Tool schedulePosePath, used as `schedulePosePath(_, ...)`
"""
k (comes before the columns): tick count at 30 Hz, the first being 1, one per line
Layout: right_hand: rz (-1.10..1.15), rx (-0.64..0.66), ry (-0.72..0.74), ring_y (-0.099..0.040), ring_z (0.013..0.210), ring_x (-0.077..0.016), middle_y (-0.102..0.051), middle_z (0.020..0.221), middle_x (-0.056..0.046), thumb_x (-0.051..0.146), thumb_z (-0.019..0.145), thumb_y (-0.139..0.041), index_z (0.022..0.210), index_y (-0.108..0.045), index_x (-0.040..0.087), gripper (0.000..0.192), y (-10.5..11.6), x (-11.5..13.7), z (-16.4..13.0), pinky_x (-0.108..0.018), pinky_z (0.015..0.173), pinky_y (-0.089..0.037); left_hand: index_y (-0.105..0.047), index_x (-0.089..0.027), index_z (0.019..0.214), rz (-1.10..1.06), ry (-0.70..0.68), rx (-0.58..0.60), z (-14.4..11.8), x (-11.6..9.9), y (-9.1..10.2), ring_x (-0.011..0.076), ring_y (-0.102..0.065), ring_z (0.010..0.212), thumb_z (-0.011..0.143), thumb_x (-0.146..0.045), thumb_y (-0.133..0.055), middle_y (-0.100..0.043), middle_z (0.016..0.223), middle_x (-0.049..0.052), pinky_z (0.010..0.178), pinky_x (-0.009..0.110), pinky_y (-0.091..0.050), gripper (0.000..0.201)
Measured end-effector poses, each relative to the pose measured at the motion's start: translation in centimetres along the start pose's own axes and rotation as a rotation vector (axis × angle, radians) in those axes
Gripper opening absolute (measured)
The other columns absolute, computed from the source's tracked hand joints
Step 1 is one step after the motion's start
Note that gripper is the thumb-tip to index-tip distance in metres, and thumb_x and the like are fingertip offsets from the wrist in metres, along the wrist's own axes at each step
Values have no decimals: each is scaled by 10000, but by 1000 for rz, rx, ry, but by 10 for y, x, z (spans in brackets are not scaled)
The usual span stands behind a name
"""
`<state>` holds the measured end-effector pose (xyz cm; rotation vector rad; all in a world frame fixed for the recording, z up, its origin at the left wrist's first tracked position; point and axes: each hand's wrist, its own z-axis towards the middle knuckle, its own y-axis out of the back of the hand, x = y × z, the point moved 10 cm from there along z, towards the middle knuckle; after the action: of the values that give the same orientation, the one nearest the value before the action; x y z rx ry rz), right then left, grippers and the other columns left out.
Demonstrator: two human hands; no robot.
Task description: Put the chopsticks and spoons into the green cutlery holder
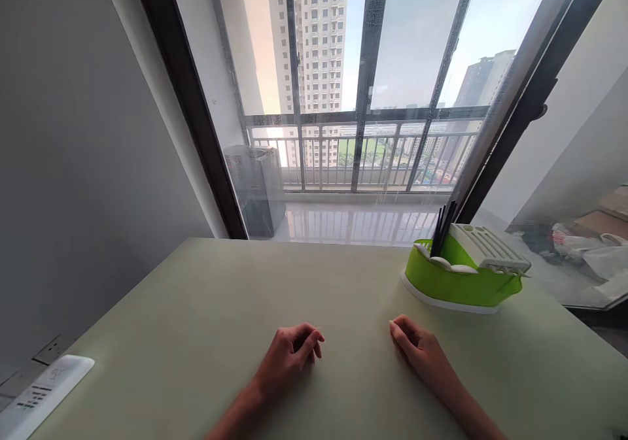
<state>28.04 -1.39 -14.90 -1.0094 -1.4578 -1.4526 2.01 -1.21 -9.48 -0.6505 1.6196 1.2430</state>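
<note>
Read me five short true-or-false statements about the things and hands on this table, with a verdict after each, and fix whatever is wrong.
1. Black chopsticks stand in the green utensil holder. True.
2. The left hand is gripping the chopsticks. False: no object shows in the left hand, and the chopsticks are in the holder.
3. The utensil holder is nearer the right hand than the left. True.
4. The white power strip is at the table's right edge. False: the power strip is at the left edge of the table.
5. The two hands are apart. True.
</note>
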Motion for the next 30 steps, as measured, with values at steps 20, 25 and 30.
schedulePosePath(20,40,-33,-28,-364,579,-135,-378,600,62,628,911,-460,723,-476,231,440,0,-7,5,-249,553,-305,-716,-153,885,-40,46,-12,3,6,2,150,-617,633,954,-606,-491,-710,721,50,625,241,-455,510)
schedulePosePath(25,23,-34,-28,-364,578,-134,-376,603,64,634,922,-448,736,-485,228,448,-1,-7,5,-253,556,-295,-716,-155,877,-22,50,-12,3,6,2,152,-627,635,957,-594,-495,-712,723,49,621,241,-453,498)
schedulePosePath(30,35,-56,-16,-374,577,-130,-396,607,63,627,919,-471,733,-497,223,445,1,-2,3,-249,552,-305,-711,-152,882,-30,41,-10,3,5,2,156,-633,639,958,-590,-494,-712,729,51,625,244,-459,495)
